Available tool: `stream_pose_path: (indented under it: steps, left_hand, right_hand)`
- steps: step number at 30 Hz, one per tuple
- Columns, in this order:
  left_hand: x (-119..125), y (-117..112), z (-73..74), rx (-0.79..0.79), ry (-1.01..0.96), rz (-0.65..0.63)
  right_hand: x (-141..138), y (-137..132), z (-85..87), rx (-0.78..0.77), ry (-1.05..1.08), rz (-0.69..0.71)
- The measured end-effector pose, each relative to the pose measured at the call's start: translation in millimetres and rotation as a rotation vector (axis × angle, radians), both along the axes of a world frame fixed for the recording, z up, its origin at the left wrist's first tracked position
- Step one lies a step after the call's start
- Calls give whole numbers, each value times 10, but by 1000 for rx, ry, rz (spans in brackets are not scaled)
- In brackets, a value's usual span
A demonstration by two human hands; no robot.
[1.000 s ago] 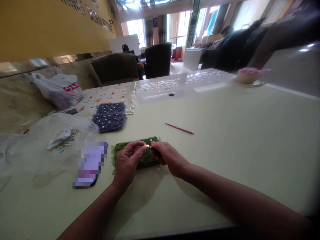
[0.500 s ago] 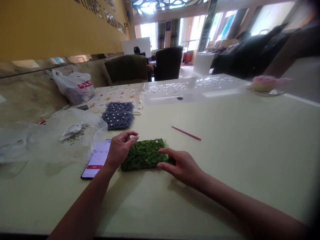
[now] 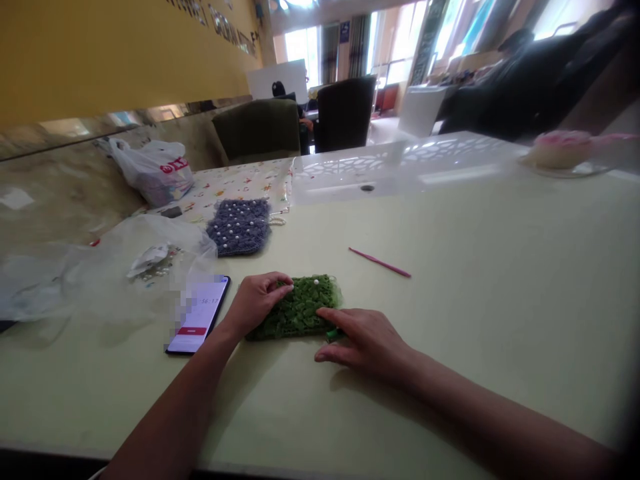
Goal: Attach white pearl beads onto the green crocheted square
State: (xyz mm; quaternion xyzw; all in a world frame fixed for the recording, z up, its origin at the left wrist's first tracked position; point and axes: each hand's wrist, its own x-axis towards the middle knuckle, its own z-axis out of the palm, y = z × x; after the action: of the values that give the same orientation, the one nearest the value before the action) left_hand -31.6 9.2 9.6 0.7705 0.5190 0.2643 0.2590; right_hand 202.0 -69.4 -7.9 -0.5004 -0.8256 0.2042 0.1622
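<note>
A green crocheted piece [image 3: 300, 310] with a leafy, ruffled surface lies flat on the table. One white pearl bead [image 3: 316, 282] sits near its far right corner. My left hand [image 3: 257, 303] is over the piece's left part, thumb and forefinger pinching a small white bead [image 3: 292, 287] close to the surface. My right hand [image 3: 367, 340] rests at the right edge, fingers and thumb apart, its forefinger touching the piece. A bright green bit [image 3: 334, 335] shows between thumb and forefinger; what it belongs to is hidden.
Left of the piece lies a phone [image 3: 200, 317] showing a timer. Beyond are a beaded grey-blue crocheted piece [image 3: 240, 227], clear plastic [image 3: 110, 273] with loose beads and a white carrier bag [image 3: 153, 170]. A pink crochet hook [image 3: 380, 263] lies right; a cup [image 3: 560, 152] stands far right.
My left hand has moved right and down, bringing its bead to the green piece. My right thumb has shifted slightly toward me, away from the forefinger. The camera view has tilted a little.
</note>
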Motion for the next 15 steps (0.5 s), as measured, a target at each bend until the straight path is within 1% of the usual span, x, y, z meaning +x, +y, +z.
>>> stream_pose_path:
  steps: [7,15]
  left_hand:
    - [62,-4,-38,56,36,-14]
    - [128,-17,-118,165,162,-29]
  right_hand:
    - [-4,-5,13,4,15,7]
    - [-7,-20,11,8,26,1]
